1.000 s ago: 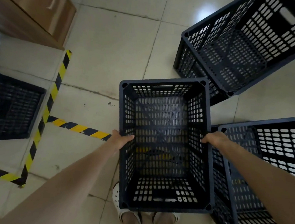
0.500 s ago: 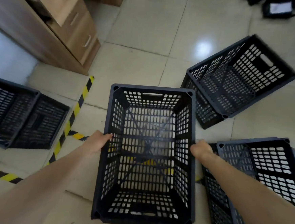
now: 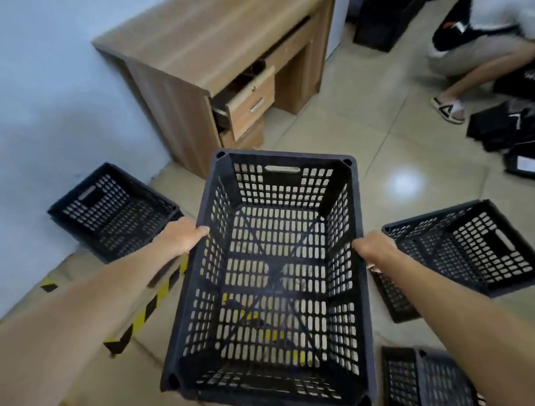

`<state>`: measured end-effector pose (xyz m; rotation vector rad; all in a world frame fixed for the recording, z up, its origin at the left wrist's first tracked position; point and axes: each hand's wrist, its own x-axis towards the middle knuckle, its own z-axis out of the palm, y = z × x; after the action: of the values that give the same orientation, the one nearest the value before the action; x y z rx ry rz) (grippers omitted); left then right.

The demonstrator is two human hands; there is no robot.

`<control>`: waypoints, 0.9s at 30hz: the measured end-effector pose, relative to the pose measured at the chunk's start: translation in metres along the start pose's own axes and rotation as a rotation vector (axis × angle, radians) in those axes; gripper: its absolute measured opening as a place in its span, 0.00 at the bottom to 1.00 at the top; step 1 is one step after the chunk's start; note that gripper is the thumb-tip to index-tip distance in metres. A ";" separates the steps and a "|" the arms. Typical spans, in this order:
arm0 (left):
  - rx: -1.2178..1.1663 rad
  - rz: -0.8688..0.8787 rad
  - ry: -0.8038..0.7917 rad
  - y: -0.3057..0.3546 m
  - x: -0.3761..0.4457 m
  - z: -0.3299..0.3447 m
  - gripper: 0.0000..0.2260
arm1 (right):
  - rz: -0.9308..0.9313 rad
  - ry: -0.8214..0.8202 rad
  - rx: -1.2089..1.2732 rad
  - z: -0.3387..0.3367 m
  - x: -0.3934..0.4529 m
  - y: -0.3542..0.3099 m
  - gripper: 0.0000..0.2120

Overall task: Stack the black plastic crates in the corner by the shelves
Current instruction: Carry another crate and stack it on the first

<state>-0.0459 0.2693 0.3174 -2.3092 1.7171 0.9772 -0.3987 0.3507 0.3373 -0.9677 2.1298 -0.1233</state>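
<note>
I hold a black plastic crate [image 3: 265, 391] up in front of me, open side up, above the tiled floor. My left hand [image 3: 183, 235] grips its left rim and my right hand [image 3: 372, 249] grips its right rim. Another black crate [image 3: 112, 211] sits on the floor at the left, close to the pale wall. A third crate [image 3: 470, 251] lies tilted on the floor at the right. At the bottom right stands one more crate [image 3: 442, 399], partly cut off by the frame edge.
A wooden desk [image 3: 215, 38] with a half-open drawer [image 3: 251, 102] stands against the wall ahead. Yellow-black floor tape [image 3: 142, 314] runs under my left arm. A person [image 3: 496, 38] crouches at the top right among black items [image 3: 521, 133] on the floor.
The crate has risen and come closer to my view. My gaze has lifted, bringing the desk and the crouching person into view. Both hands keep their grip on the rims.
</note>
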 end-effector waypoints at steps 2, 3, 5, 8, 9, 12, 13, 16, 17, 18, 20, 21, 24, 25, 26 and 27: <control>0.001 0.010 0.004 -0.016 -0.011 -0.025 0.19 | -0.073 0.032 -0.071 -0.005 -0.015 -0.031 0.10; -0.008 0.009 0.016 -0.027 -0.015 -0.036 0.21 | -0.101 0.041 -0.098 -0.005 -0.021 -0.045 0.10; -0.025 -0.007 0.032 -0.048 -0.023 -0.056 0.25 | -0.134 0.031 -0.155 -0.006 -0.035 -0.072 0.11; -0.011 -0.016 0.054 -0.077 -0.035 -0.096 0.26 | -0.200 0.010 -0.283 -0.010 -0.061 -0.122 0.11; -0.001 -0.013 0.063 -0.086 -0.038 -0.112 0.26 | -0.234 0.019 -0.329 -0.011 -0.068 -0.142 0.13; 0.010 -0.011 0.113 -0.112 -0.046 -0.162 0.23 | -0.326 0.038 -0.385 -0.012 -0.087 -0.200 0.16; 0.013 -0.017 0.127 -0.121 -0.047 -0.177 0.22 | -0.358 0.028 -0.376 -0.009 -0.089 -0.218 0.16; 0.003 -0.072 0.158 -0.149 -0.050 -0.212 0.22 | -0.434 0.029 -0.380 0.009 -0.087 -0.264 0.16; -0.013 -0.093 0.157 -0.161 -0.049 -0.220 0.23 | -0.461 0.026 -0.408 0.016 -0.087 -0.277 0.17; -0.027 -0.114 0.152 -0.173 -0.047 -0.225 0.24 | -0.485 0.013 -0.441 0.023 -0.088 -0.288 0.17; -0.053 -0.157 0.159 -0.193 -0.043 -0.232 0.23 | -0.531 -0.005 -0.486 0.037 -0.095 -0.308 0.17; -0.066 -0.174 0.168 -0.200 -0.042 -0.233 0.22 | -0.546 -0.016 -0.497 0.043 -0.096 -0.317 0.18; -0.071 -0.239 0.202 -0.213 -0.040 -0.235 0.17 | -0.572 -0.065 -0.541 0.062 -0.089 -0.343 0.18; -0.074 -0.265 0.201 -0.217 -0.037 -0.236 0.16 | -0.584 -0.089 -0.560 0.068 -0.083 -0.352 0.17; -0.072 -0.283 0.200 -0.222 -0.032 -0.237 0.17 | -0.591 -0.114 -0.574 0.074 -0.076 -0.361 0.17; -0.072 -0.303 0.200 -0.225 -0.026 -0.239 0.17 | -0.601 -0.135 -0.587 0.080 -0.068 -0.373 0.17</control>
<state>0.2527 0.2663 0.4564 -2.6898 1.3496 0.7859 -0.0925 0.1511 0.4646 -1.8829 1.7108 0.2832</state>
